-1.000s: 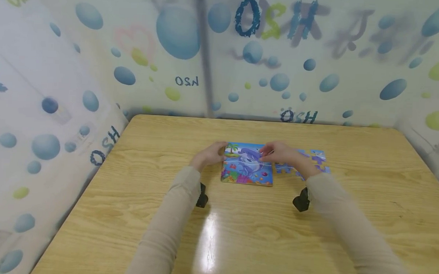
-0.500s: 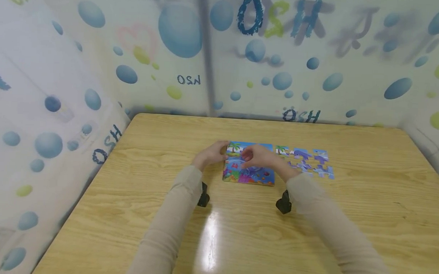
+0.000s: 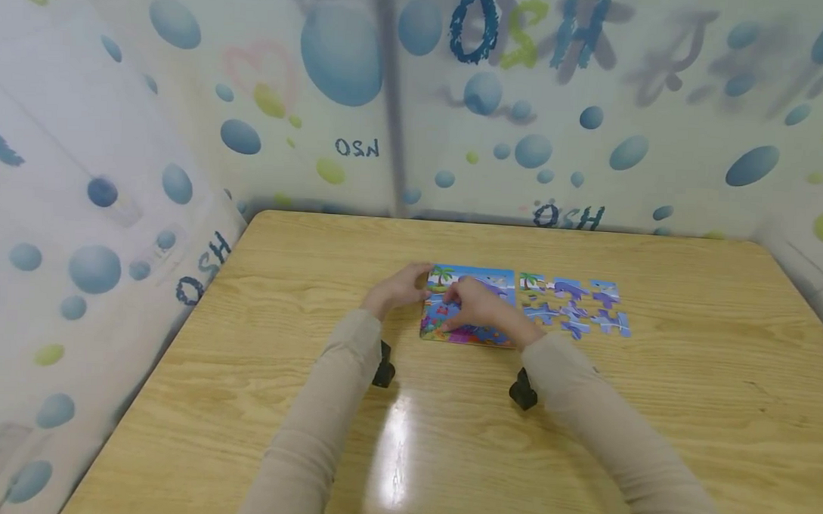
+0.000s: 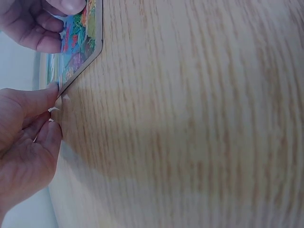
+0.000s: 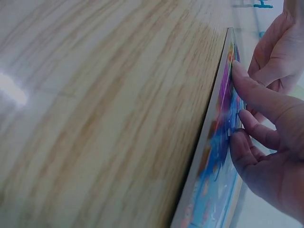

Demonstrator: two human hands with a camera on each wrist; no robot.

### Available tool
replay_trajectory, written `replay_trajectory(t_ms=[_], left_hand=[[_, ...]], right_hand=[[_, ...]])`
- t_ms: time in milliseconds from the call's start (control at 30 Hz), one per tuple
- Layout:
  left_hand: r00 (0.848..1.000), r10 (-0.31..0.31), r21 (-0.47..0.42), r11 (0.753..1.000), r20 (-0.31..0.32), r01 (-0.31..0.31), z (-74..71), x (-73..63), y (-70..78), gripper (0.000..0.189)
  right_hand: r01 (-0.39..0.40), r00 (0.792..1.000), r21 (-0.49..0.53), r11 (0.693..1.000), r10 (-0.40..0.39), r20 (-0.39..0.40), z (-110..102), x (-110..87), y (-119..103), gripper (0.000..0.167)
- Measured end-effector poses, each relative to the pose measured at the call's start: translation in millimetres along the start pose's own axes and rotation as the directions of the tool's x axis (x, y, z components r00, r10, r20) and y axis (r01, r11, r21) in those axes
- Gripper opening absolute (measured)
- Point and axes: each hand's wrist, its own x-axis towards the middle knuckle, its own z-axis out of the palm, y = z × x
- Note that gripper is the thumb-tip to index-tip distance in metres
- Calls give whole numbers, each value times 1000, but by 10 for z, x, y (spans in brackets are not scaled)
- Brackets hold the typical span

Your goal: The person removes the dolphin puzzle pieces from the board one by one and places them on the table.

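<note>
A thin picture board (image 3: 475, 273) with a dolphin and coral scene lies flat on the table. My left hand (image 3: 395, 290) rests at its left side, index finger by the far corner and thumb against the edge. In the left wrist view my left thumb touches the board's rim (image 4: 78, 71). My right hand (image 3: 476, 305) is over the middle of the board, thumb and index finger spread apart. In the right wrist view my right hand's fingertips (image 5: 239, 140) touch the picture, and no loose piece shows between them. The hand covers part of the picture.
Several loose jigsaw pieces (image 3: 573, 308) lie in two rough rows to the right of the board. The wooden table (image 3: 303, 253) backs onto a patterned wall (image 3: 430, 121). Dark wrist mounts (image 3: 524, 391) sit under both sleeves.
My right hand has moved left and nearer to me, from the board's upper right part to its left half, uncovering the loose pieces. My left hand has stayed at the edge.
</note>
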Motion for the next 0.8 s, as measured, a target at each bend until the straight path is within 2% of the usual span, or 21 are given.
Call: replay_trajectory(t_ms=[333,567,800], left_hand=[[1000,-7,-1,1000,13,7,7,26,-10,58],[999,-30,-23,999,15,31,14,38,-20,58],[999,-45,-9,999,7,45,22,48,-16,58]], right_hand=[[-76,997,62,995,75,4,14,-44,-83,53],[-73,996,54,996,76,-39,55,-49,-115,52],[-91,993,110,990,97,-59,84,-80,-107,52]])
